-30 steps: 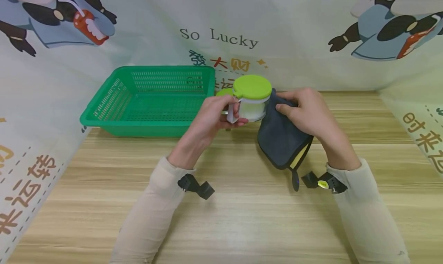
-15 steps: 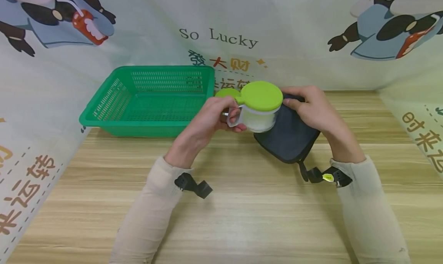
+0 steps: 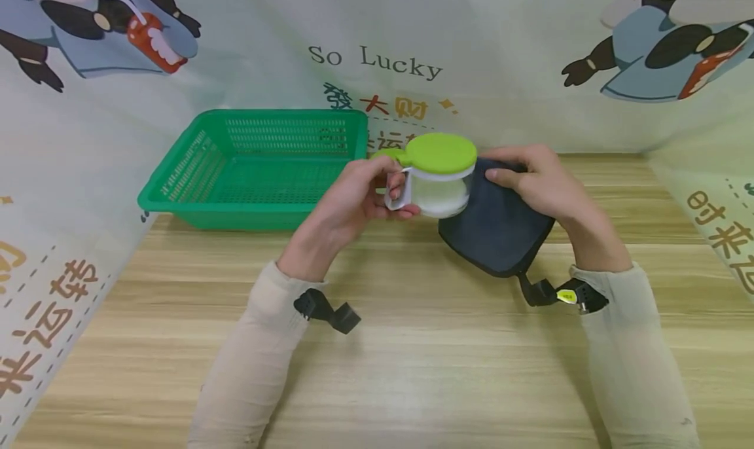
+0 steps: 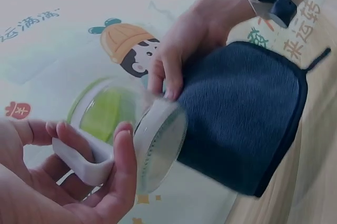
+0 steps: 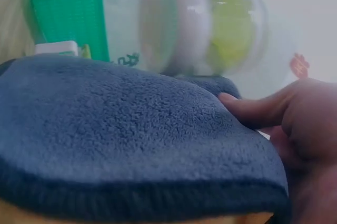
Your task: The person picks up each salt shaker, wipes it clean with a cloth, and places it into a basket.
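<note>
My left hand point(image 3: 368, 190) grips the pale handle of a clear seasoning jar point(image 3: 440, 197) with a bright green lid point(image 3: 442, 153), holding it above the table. White material shows in the jar's lower part. My right hand point(image 3: 533, 177) pinches the upper edge of a dark blue-grey cleaning cloth point(image 3: 497, 223), thumb on the near face. The cloth hangs down with a loop at its lower corner. In the left wrist view, the cloth point(image 4: 237, 119) lies right at the jar's base point(image 4: 163, 145). The right wrist view shows its fleecy surface point(image 5: 131, 124) close up.
A green plastic basket point(image 3: 253, 220) stands at the back left of the wooden table point(image 3: 400, 357). Another green-topped item point(image 3: 385, 153) shows partly behind my left hand. A printed fabric backdrop point(image 3: 501, 63) rises behind the table.
The jar has moved right, its lid tipping toward the camera and then partly back. My right hand has shifted right with the cloth, whose yellow underside is now out of sight in the head view.
</note>
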Available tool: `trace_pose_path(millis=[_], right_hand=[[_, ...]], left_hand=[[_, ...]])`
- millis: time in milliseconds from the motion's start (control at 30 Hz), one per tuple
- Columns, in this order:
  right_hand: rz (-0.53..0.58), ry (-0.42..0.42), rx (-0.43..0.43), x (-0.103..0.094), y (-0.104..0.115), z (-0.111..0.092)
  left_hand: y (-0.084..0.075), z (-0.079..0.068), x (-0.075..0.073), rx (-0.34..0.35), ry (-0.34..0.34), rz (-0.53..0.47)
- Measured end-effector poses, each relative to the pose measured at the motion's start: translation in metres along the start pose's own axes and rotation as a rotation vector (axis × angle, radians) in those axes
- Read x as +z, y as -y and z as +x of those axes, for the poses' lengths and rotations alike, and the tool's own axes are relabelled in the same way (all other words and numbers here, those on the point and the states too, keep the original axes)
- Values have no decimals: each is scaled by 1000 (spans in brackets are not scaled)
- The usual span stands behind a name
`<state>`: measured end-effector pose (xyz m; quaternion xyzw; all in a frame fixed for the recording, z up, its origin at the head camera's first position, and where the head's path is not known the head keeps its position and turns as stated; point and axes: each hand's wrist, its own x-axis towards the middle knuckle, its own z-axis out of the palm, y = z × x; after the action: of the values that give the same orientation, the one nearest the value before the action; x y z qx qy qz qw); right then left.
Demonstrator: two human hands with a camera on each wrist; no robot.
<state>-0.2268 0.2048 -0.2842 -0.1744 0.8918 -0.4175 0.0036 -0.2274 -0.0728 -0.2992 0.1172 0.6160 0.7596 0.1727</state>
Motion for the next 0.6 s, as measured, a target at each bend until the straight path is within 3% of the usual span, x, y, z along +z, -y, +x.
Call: trace_pose_path(millis=[133,233,467,600], right_hand=[[-28,33,18,-5,3,-3],[-29,32,29,-4,4,-3],[19,-17,-34,6,0,1],[132,12,-82,10,-7,4]], left_hand=[[-1,2,-2,10,-35,22],[-2,2,-4,14,-22,58],[-1,-1,-4,-6,110,129],[-3,-2,-3,-40,186,100]])
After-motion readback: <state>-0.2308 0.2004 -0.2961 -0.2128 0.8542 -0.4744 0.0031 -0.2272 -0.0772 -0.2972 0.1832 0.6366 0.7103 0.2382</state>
